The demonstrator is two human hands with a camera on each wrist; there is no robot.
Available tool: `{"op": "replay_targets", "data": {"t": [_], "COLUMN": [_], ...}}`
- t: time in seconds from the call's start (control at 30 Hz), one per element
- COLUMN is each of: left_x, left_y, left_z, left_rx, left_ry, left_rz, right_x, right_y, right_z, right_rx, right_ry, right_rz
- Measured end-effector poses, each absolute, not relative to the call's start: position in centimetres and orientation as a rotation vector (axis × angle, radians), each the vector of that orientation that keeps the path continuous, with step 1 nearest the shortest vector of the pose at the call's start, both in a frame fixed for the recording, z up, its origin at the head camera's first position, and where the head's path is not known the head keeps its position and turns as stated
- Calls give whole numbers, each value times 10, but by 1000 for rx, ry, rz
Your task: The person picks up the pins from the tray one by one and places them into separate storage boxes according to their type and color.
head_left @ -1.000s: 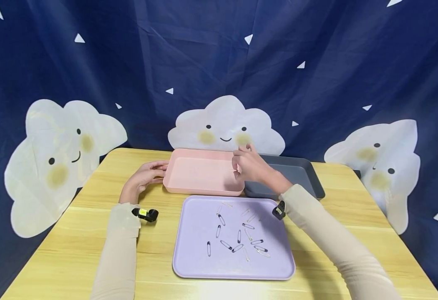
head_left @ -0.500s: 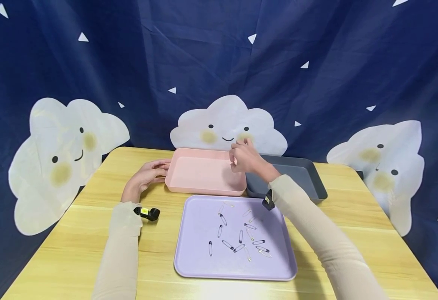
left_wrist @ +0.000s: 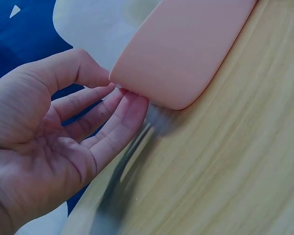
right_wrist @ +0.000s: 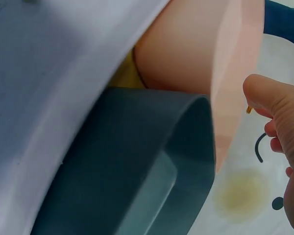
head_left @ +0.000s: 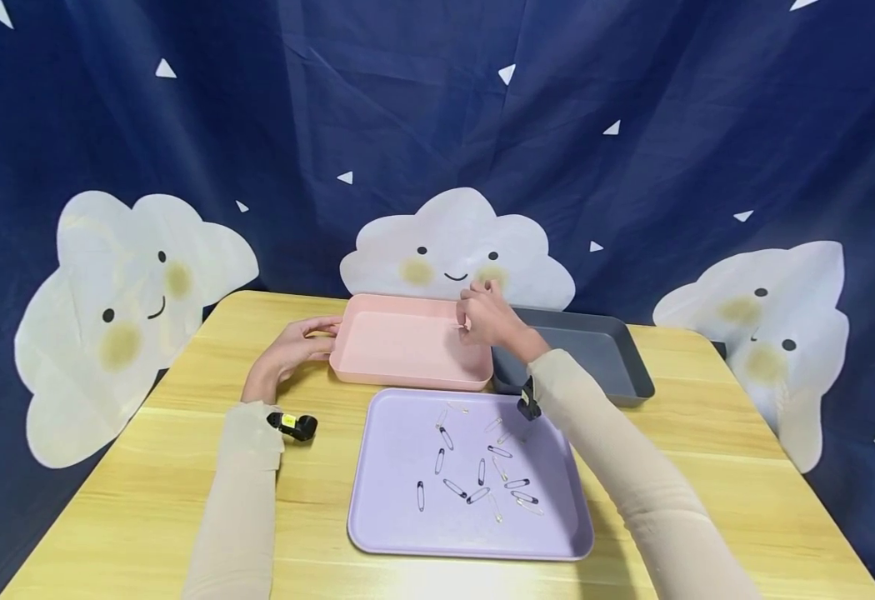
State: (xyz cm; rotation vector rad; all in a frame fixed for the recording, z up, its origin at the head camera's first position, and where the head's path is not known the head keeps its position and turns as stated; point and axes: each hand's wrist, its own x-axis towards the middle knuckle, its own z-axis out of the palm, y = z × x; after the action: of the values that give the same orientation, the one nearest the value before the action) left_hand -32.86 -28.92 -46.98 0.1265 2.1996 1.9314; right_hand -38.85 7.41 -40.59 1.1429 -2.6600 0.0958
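Above the right end of the pink tray, my right hand pinches a small gold safety pin between thumb and forefinger. Only the pin's gold tip shows past the thumb in the right wrist view; the rest is hidden. My left hand rests its thumb and relaxed fingertips against the left end of the pink tray. On the lilac tray in front lie several black safety pins and several gold safety pins, scattered mostly over its middle and right.
A dark grey tray stands right of the pink one, partly under my right forearm. All three trays sit close together on the wooden table. Behind the table hangs a dark blue curtain with clouds on it.
My right hand has shifted slightly left over the pink tray, still pinching the safety pin, and its forearm has swung left. The left hand stays at the pink tray's end.
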Motion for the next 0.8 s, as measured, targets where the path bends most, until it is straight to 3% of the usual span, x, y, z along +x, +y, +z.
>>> {"op": "replay_targets", "data": {"t": [0.8], "left_x": [-329], "left_y": [-288], "left_z": [-468], "left_rx": [76], "left_ry": [2214], "left_rz": [1904], "right_x": [-402], "right_y": [64], "right_z": [-432], "right_rx": [1199], "right_ry": [-2701], "right_rz": [-161]}}
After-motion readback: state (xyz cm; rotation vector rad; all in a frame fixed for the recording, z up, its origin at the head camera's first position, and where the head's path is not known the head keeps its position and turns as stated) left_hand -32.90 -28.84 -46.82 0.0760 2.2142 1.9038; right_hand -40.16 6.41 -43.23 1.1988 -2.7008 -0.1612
